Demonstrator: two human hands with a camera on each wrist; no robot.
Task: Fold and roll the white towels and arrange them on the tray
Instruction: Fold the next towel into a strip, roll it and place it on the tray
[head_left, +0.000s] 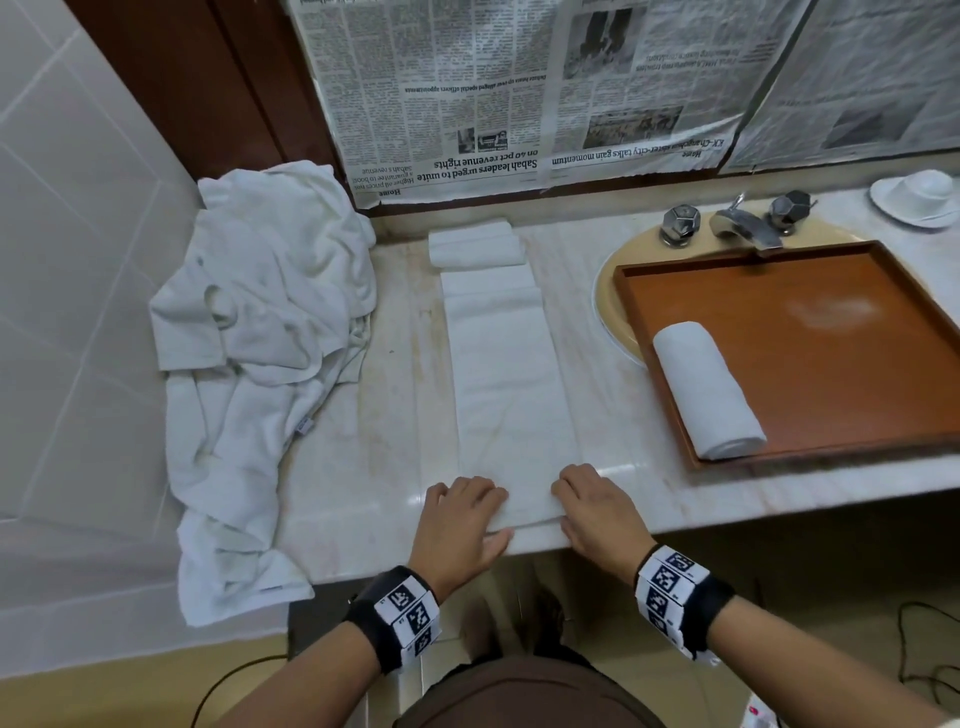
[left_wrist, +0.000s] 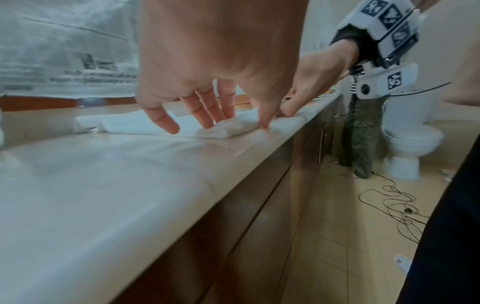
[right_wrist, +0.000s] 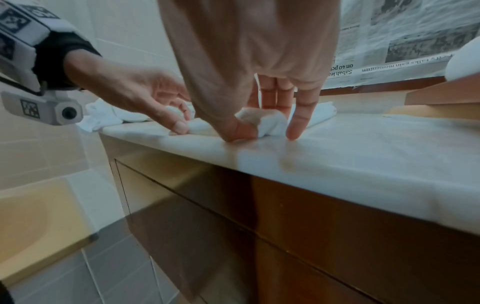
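Head view first: my left hand (head_left: 460, 525) and right hand (head_left: 597, 512) sit side by side on the near end of the folded towel strip (head_left: 511, 374), fingers curled over its edge at the counter lip. From the left wrist, my left fingers (left_wrist: 207, 115) are spread and bent down onto the cloth, thumb tip pressing the bunched end. From the right wrist, my right thumb (right_wrist: 237, 129) and fingers pinch a small lump of towel, with 1 finger planted on the marble countertop (head_left: 363, 467) just beside it. Moving outward, the strip runs straight away from me toward the newspaper-covered wall (head_left: 519, 93). 1 rolled towel (head_left: 706, 389) lies at the near left corner of the wooden tray (head_left: 831, 322), which sits over the sink (head_left: 610, 291). A heap of loose towels (head_left: 260, 338) sprawls at the left end of the counter.
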